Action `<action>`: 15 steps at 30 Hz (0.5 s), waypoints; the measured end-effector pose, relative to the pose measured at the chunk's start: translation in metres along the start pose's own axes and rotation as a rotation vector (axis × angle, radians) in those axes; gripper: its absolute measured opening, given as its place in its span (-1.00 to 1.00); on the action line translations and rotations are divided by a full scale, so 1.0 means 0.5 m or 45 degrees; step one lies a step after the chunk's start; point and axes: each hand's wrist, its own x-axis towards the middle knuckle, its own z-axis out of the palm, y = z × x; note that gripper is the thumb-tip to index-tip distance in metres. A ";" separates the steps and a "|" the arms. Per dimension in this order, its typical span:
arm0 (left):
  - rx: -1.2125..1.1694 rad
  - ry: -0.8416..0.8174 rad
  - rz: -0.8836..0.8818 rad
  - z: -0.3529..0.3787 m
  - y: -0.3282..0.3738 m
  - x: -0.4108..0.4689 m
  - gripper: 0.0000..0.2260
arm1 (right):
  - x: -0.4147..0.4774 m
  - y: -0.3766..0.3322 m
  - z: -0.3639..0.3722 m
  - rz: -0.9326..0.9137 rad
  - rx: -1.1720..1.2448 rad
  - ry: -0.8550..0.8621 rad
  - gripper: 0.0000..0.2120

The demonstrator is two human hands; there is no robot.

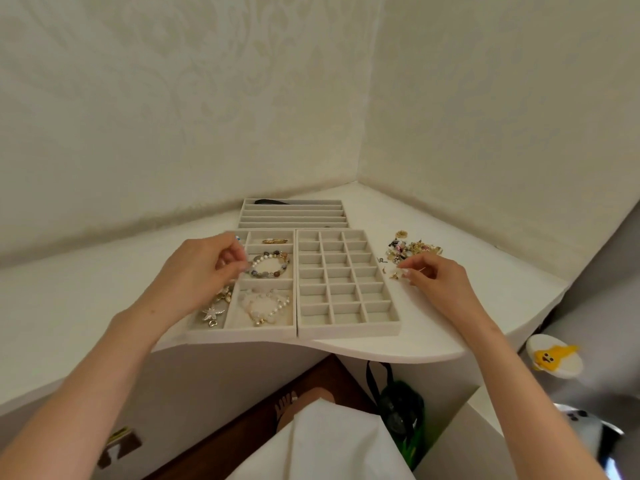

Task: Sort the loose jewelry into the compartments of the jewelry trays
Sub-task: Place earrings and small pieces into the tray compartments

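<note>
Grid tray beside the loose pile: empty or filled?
Empty: every compartment of the grid tray shows bare lining; the loose jewelry lies outside it, on the table.

Pale grey trays point(348, 331), mostly gold loose jewelry point(414, 249) at right with black and pink specks, grey, brown and white bead bracelet point(273, 263), white pearl bracelet point(266, 306) nearer, silver starfish pendant point(212, 312), white desk point(86, 306), cream wallpaper point(207, 98) with faint damask pattern
</note>
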 end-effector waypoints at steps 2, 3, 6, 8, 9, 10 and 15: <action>-0.101 0.049 0.064 0.031 0.036 0.013 -0.96 | 0.001 0.001 0.000 0.003 -0.015 0.023 -0.87; -0.139 0.050 0.095 0.051 0.051 0.020 -0.96 | 0.002 0.002 0.000 0.005 -0.019 0.043 -0.86; -0.188 0.027 0.188 0.107 0.085 0.048 -0.93 | 0.005 0.006 -0.001 0.004 0.005 0.130 -0.81; -0.207 0.008 0.238 0.134 0.107 0.071 -0.91 | 0.010 0.010 -0.003 0.013 0.037 0.192 -0.79; -0.210 0.003 0.263 0.144 0.118 0.083 -0.91 | 0.015 0.012 -0.004 0.020 0.034 0.223 -0.79; -0.205 -0.003 0.287 0.154 0.129 0.097 -0.90 | 0.022 0.016 -0.006 0.029 0.010 0.256 -0.78; -0.164 -0.044 0.362 0.197 0.157 0.170 -0.88 | 0.069 0.021 -0.018 0.089 -0.172 0.363 -0.88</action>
